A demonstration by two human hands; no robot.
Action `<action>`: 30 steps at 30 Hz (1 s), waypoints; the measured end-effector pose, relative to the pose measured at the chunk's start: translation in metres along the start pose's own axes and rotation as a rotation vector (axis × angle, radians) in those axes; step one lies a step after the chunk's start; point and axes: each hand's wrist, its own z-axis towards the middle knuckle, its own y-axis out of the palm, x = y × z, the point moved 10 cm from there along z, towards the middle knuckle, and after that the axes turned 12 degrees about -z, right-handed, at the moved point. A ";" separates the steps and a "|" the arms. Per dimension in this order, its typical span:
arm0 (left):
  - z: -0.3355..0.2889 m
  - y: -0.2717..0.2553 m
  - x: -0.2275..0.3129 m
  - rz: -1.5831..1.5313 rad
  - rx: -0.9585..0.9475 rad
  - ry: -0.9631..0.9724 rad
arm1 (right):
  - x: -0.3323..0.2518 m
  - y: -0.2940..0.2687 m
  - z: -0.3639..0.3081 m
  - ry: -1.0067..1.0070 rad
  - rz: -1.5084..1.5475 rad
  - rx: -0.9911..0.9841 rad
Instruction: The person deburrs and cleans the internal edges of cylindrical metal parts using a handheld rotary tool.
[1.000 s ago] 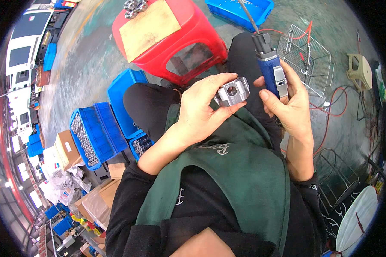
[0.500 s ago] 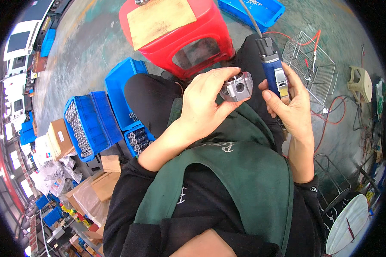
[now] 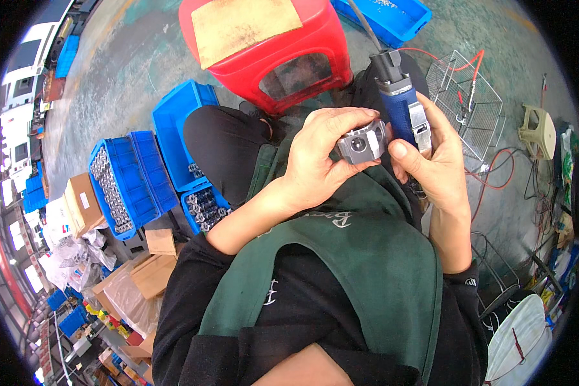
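Gripping metal block [image 3: 361, 144] left, blue tool [image 3: 402, 109] right

Silver-grey metal block [image 3: 361, 145] w/ dark round hole, held just below red plastic stool [image 3: 264, 48], which has tan cardboard patch on top. Tool [image 3: 402, 109] right of stool: blue body, black top, grey lever. Blue bins [image 3: 138, 177] left of stool. Apron [image 3: 360, 257] dark green; sleeves black.

The small grey metal block [image 3: 361, 145] sat in the left hand [image 3: 320, 157], just left of the blue handheld power tool [image 3: 402, 106] in the right hand [image 3: 435, 161]. The red plastic stool [image 3: 264, 48] stood beyond both; blue plastic bins [image 3: 132, 180] lay left.
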 end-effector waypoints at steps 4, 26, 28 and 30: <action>-0.002 0.004 -0.002 -0.011 0.008 0.009 | 0.001 0.008 0.003 0.016 0.038 -0.042; -0.016 0.040 -0.044 -0.553 -0.246 -0.636 | 0.006 -0.018 0.012 0.050 -0.176 0.074; -0.019 0.041 -0.046 -0.642 -0.231 -0.659 | 0.004 -0.016 0.012 0.014 -0.196 0.088; -0.018 0.037 -0.049 -0.663 -0.188 -0.695 | 0.005 -0.017 0.014 0.024 -0.208 0.096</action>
